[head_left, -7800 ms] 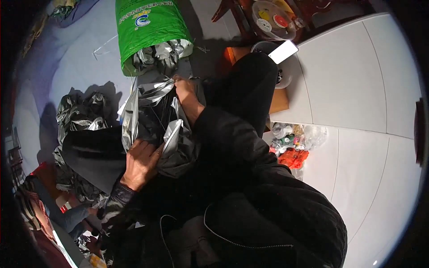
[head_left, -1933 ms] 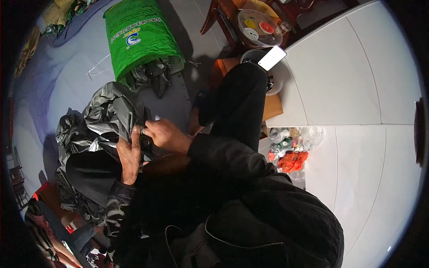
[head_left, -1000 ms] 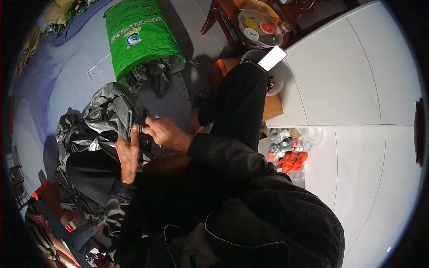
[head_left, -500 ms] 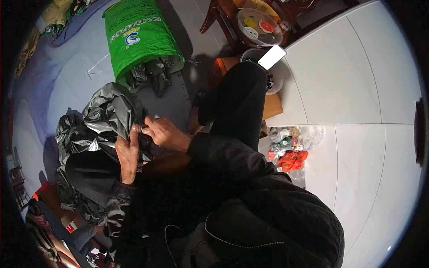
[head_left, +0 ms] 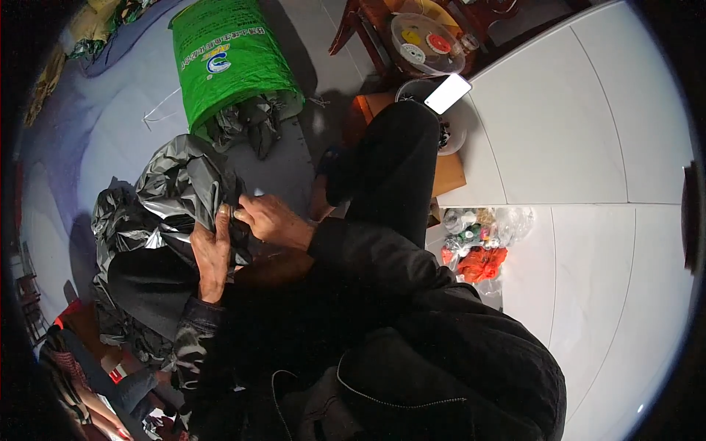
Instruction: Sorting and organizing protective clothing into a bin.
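Left hand: grip clamped on an edge of the grey sheet, thumb on top. Right hand: fingers curled in; the grip appears to pinch the same edge, contact partly hidden. The sheet bulges just beyond the left hand, near the left knee. Work on this sheet appears unfinished. A crumpled pile lies left of it; whether handled or not cannot be told. Farther off, more plastic remains in the mouth of the green sack, apparently unhandled.
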A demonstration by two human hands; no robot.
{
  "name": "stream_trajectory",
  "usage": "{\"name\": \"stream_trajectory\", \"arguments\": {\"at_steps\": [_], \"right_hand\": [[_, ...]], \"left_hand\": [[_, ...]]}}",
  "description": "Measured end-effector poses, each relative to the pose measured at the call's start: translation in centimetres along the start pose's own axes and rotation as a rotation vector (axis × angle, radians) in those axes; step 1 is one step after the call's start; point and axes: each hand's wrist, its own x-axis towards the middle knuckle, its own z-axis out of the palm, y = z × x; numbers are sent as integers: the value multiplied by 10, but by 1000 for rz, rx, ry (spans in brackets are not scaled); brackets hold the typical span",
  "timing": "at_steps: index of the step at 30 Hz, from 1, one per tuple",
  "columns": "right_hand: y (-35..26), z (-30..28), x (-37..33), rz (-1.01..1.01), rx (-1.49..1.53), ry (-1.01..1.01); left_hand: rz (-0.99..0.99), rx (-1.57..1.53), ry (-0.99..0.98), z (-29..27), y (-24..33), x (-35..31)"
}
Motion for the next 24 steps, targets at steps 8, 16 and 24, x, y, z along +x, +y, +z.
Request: {"name": "stream_trajectory", "arguments": {"at_steps": [8, 16, 24], "right_hand": [[-22, -27, 6, 775, 883, -391], [3, 8, -3, -34, -39, 6], [-30, -18, 6, 779, 717, -300]], "left_hand": [[-101, 49, -72, -2, 6, -2], [20, 10, 12, 4, -4, 0], [-139, 100, -62, -2, 3, -2]]}}
